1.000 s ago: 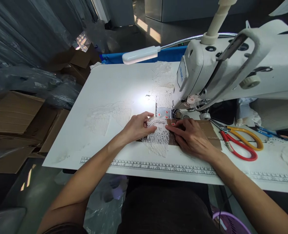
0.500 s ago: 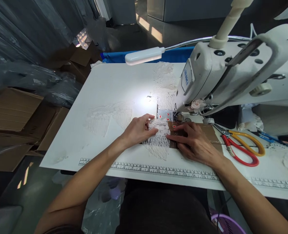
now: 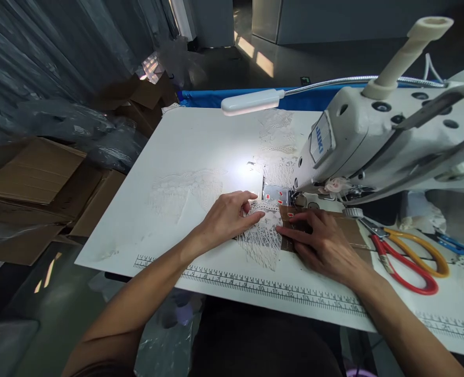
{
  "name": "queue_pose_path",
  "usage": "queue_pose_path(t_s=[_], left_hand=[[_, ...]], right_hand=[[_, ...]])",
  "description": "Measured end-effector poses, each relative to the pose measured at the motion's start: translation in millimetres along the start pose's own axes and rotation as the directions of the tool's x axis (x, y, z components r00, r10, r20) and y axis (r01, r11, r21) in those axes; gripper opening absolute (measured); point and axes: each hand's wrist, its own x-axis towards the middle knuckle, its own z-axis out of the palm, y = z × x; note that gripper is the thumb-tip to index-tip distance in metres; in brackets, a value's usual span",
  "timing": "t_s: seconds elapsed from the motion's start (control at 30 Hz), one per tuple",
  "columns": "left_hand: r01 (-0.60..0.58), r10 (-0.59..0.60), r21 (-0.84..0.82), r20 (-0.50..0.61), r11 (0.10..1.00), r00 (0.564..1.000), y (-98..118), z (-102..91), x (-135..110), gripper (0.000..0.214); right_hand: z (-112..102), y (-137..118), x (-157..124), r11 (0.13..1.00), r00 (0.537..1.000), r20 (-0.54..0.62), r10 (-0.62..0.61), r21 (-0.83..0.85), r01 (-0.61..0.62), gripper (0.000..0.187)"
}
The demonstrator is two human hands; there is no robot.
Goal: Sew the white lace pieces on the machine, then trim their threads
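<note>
A piece of white lace (image 3: 264,236) lies on the white sewing table (image 3: 200,146) just before the needle plate (image 3: 274,194) of a white sewing machine (image 3: 377,141). My left hand (image 3: 227,216) rests on the lace's left edge with fingers bent and pressing down on it. My right hand (image 3: 322,242) lies flat on a brown cardboard strip (image 3: 352,228) beside the lace, its fingertips touching the lace's right edge. A gooseneck lamp (image 3: 247,101) lights the spot.
Red and orange scissors (image 3: 408,256) lie right of my right hand. More lace pieces (image 3: 185,191) are spread to the left and behind the needle. A printed ruler (image 3: 255,285) runs along the front edge. Cardboard boxes (image 3: 39,178) and plastic bags stand left of the table.
The camera has swung a little to the left and down, so everything sits further right and lower in the picture. Both hands stay on the lace and cardboard in the same grip.
</note>
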Motion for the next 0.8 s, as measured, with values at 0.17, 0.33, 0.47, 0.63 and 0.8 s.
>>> queue_pose_path(t_s=[0.17, 0.33, 0.47, 0.63, 0.8], left_hand=[[0.02, -0.02, 0.034, 0.013, 0.999, 1.0, -2, 0.7, 1, 0.029], [0.038, -0.038, 0.011, 0.013, 0.999, 0.999, -4, 1.5, 3, 0.033], [0.032, -0.032, 0.045, 0.01, 0.998, 0.999, -7, 0.3, 4, 0.03], [-0.148, 0.199, 0.304, -0.143, 0.941, 0.97, -8, 4.3, 4, 0.026], [-0.65, 0.733, 0.564, 0.11, 0.51, 0.671, -2, 21.8, 10, 0.018]], right_hand=[[0, -1, 0, 1.0, 1.0, -0.005, -0.007, -0.024, 0.007, 0.045], [1, -1, 0, 0.999, 1.0, -0.019, -0.013, -0.036, 0.012, 0.043], [2, -1, 0, 0.998, 0.999, -0.026, -0.029, -0.061, 0.027, 0.041], [0, -5, 2, 0.994, 0.998, -0.035, -0.045, -0.105, 0.041, 0.041], [-3, -11, 5, 0.991, 0.999, -0.033, -0.038, -0.133, 0.033, 0.041]])
